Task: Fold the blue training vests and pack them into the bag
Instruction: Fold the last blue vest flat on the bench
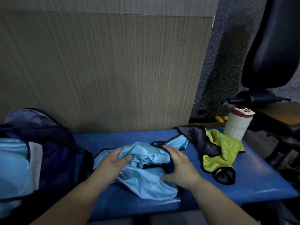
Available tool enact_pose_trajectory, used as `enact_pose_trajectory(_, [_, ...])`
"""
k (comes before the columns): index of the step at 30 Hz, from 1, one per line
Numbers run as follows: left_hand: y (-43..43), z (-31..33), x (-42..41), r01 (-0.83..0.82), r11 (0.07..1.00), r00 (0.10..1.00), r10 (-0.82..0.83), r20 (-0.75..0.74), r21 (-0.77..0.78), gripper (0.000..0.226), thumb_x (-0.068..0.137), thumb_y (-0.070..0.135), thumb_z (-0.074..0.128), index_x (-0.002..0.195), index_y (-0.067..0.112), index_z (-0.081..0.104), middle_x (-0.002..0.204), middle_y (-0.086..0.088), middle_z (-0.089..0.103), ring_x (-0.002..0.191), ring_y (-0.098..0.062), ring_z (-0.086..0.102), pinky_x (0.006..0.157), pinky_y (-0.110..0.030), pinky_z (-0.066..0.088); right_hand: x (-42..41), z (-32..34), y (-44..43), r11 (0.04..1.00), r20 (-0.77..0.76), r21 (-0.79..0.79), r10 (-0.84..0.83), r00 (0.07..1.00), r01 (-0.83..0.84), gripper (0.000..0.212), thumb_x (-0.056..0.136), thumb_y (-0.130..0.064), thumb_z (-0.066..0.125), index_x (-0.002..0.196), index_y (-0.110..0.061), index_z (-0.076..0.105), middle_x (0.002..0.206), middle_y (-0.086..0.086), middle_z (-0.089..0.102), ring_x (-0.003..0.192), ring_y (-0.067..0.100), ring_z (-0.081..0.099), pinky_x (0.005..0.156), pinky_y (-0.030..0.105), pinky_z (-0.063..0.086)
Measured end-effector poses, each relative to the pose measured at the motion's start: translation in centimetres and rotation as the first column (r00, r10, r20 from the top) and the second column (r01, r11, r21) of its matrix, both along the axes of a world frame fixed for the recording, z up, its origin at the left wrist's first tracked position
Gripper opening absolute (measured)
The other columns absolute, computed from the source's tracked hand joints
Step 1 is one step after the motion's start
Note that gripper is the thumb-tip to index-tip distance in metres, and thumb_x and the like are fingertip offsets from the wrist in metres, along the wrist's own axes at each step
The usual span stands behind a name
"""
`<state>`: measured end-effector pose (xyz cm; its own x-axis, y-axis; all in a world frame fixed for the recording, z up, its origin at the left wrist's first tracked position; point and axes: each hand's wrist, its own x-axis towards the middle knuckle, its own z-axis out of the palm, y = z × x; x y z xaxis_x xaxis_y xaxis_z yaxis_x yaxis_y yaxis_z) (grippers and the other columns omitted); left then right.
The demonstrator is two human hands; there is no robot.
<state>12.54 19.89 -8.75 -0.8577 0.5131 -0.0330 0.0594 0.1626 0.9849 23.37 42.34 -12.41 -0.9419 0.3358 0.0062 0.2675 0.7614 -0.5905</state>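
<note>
Head view: yellow towel point(225, 148), white bottle point(237, 125) right of vest point(142, 179); bag point(55, 153) left.

The blue padded bench point(243, 184) before me carries a crumpled vest point(141, 181), a green-grey cloth point(227, 148), a white bottle point(237, 125) and, seemingly, the navy bag point(56, 151).

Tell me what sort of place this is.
Most likely a gym or sports changing area: a blue padded bench, black padded equipment beside it, plus a white drinks bottle and a light-blue training vest.

Shiny cloth vest point(142, 179), glossy padded bench point(253, 181), fuzzy towel point(227, 148)
</note>
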Motion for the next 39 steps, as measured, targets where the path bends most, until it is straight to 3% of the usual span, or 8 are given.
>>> enact_pose_trajectory(3, [-0.1,0.9,-0.1,-0.025,1.000,0.999,0.026,0.042,-0.013,0.013,0.095,0.016,0.061,0.105,0.018,0.068,0.095,-0.007,0.075,0.089,-0.025,0.071,0.083,-0.039,0.056,-0.6,-0.4,-0.6,0.999,0.063,0.040,0.034,0.997,-0.036,0.067,0.080,-0.045,0.073,0.140,-0.035,0.046,0.144,-0.016,0.042,0.140,0.009,0.031,0.115,0.040,0.028])
enact_pose_trajectory(7, [-0.2,0.8,-1.3,-0.178,0.984,0.976,0.174,0.133,0.019,0.013,0.092,0.029,0.066,0.103,0.023,0.066,0.095,-0.007,0.075,0.088,-0.026,0.071,0.084,-0.041,0.057,-0.8,0.4,-0.4,0.953,-0.095,-0.304,-0.027,0.995,-0.003,0.004,0.093,-0.030,0.065,0.097,-0.031,0.064,0.099,-0.012,0.070,0.097,0.007,0.064,0.090,0.026,0.050])
enact_pose_trajectory(11, [0.1,0.0,-3.3,-0.273,0.957,0.962,0.274,0.003,-0.095,0.020,0.090,0.036,0.067,0.103,0.021,0.062,0.100,-0.004,0.070,0.087,-0.020,0.068,0.083,-0.037,0.055,-0.5,2.3,0.1,0.822,-0.220,-0.568,-0.210,0.953,0.050,0.025,0.094,-0.025,0.064,0.078,-0.006,0.060,0.066,0.003,0.058,0.061,0.012,0.052,0.059,0.027,0.042])
enact_pose_trajectory(16, [1.2,-1.5,-4.3,-0.370,0.905,0.895,0.287,-0.341,-0.211,0.051,0.087,0.028,0.070,0.133,0.019,0.049,0.131,0.000,0.051,0.119,-0.020,0.049,0.102,-0.038,0.041,-1.2,2.1,1.2,0.690,-0.214,-0.671,-0.530,0.820,0.271,0.012,0.090,-0.030,0.066,0.089,-0.017,0.066,0.078,0.005,0.070,0.070,0.021,0.063,0.069,0.041,0.053])
enact_pose_trajectory(21, [2.0,-2.8,-1.1,-0.318,0.930,0.671,0.086,-0.737,-0.181,0.024,0.086,0.032,0.058,0.109,0.031,0.063,0.115,0.018,0.054,0.112,-0.014,0.045,0.094,-0.038,0.037,-0.9,2.1,2.4,0.715,-0.142,-0.591,-0.547,0.825,0.373,0.038,0.092,-0.021,0.063,0.128,-0.025,0.050,0.109,-0.003,0.061,0.102,0.023,0.061,0.086,0.038,0.051])
enact_pose_trajectory(28, [1.1,-4.2,2.0,0.002,0.954,0.581,-0.245,-0.776,-0.300,0.045,0.085,0.074,0.043,0.108,0.040,0.061,0.109,0.027,0.058,0.109,-0.001,0.051,0.098,-0.037,0.040,0.1,2.5,2.2,0.939,-0.137,-0.093,-0.342,0.930,0.331,0.043,0.086,-0.026,0.069,0.127,-0.029,0.056,0.127,-0.006,0.044,0.117,0.020,0.052,0.087,0.024,0.038])
enact_pose_trajectory(34, [2.1,-5.1,2.1,0.104,0.638,0.460,-0.711,-0.532,-0.763,0.088,0.065,0.084,0.039,0.145,0.049,0.030,0.146,0.036,0.014,0.133,0.006,0.005,0.110,-0.028,0.003,0.3,2.2,1.6,0.949,0.111,0.136,-0.300,0.947,0.285,0.027,0.086,-0.039,0.065,0.111,-0.029,0.065,0.109,-0.002,0.067,0.103,0.023,0.062,0.086,0.032,0.050])
enact_pose_trajectory(39, [2.0,-4.8,1.0,0.138,0.938,0.848,-0.278,-0.451,-0.318,0.031,0.081,0.056,0.059,0.089,0.028,0.069,0.099,0.012,0.067,0.096,-0.006,0.061,0.090,-0.035,0.048,0.9,2.6,3.0,0.891,0.035,0.041,-0.453,0.891,0.451,0.019,0.090,-0.023,0.058,0.106,-0.032,0.064,0.102,0.002,0.068,0.099,0.027,0.062,0.079,0.033,0.050])
